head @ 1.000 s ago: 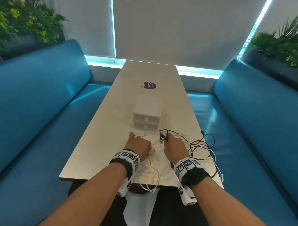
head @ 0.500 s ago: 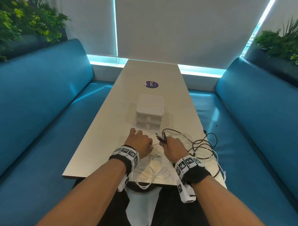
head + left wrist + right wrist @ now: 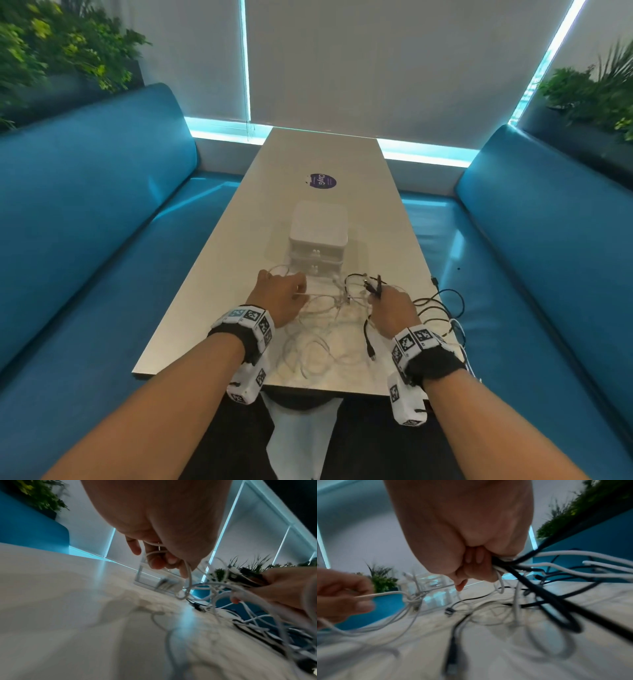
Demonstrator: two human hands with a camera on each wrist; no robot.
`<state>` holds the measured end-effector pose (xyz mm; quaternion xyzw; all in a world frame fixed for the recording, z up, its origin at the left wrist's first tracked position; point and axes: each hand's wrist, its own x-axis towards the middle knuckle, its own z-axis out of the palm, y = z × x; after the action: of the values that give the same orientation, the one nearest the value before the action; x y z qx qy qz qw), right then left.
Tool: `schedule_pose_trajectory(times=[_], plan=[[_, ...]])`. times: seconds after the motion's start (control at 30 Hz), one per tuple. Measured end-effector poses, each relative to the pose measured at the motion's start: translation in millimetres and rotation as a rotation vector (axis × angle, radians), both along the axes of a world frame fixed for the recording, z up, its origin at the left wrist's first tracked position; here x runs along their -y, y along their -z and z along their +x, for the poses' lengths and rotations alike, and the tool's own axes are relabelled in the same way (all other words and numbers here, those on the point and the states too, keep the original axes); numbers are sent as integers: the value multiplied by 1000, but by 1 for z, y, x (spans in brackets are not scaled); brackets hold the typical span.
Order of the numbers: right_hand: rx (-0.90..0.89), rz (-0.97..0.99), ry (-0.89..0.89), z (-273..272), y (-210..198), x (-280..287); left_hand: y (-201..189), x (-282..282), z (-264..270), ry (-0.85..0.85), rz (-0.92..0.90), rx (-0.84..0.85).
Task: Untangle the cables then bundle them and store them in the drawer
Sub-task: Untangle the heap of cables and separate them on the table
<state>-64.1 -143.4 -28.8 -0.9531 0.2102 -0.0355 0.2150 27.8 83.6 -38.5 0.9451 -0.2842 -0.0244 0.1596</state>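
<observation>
Curled fingers (image 3: 474, 561) of the right hand (image 3: 394, 308) cover the point where black and white cables (image 3: 530, 566) meet the palm, so which strands are gripped cannot be told. Near loops of the white cables (image 3: 171, 635) blur to smears in the left wrist view, and the black plug (image 3: 452, 665) at the bottom of the right wrist view is too soft to identify. The knot (image 3: 414, 599) between the hands is too small to trace. The drawer unit (image 3: 318, 236) shows only a hazy front; its contents are unreadable.

Cyan window glow behind, dim interior, wrist views blurred (edges smeared), wide-angle warping
</observation>
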Motion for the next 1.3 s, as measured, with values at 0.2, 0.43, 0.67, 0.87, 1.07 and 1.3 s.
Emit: schedule_pose_trajectory(times=[0.2,0.43,0.67,0.87,1.07,1.3], plan=[[4,5,-40,-6,9,-4,2,1,-4,24,59,-50],[8,93,-81,-6,14,-15,-13,47,-39,-83,47,12],[115,85,-90,-17,14,-8,5,73,-50,-76,151,134],[17,83,22,-11,18,0,6,52,-34,158,133,142],[-102,110,36,-7,31,-11,11,24,-28,176,63,17],[-100,117,-19,-14,38,-16,11,24,-41,165,172,116]])
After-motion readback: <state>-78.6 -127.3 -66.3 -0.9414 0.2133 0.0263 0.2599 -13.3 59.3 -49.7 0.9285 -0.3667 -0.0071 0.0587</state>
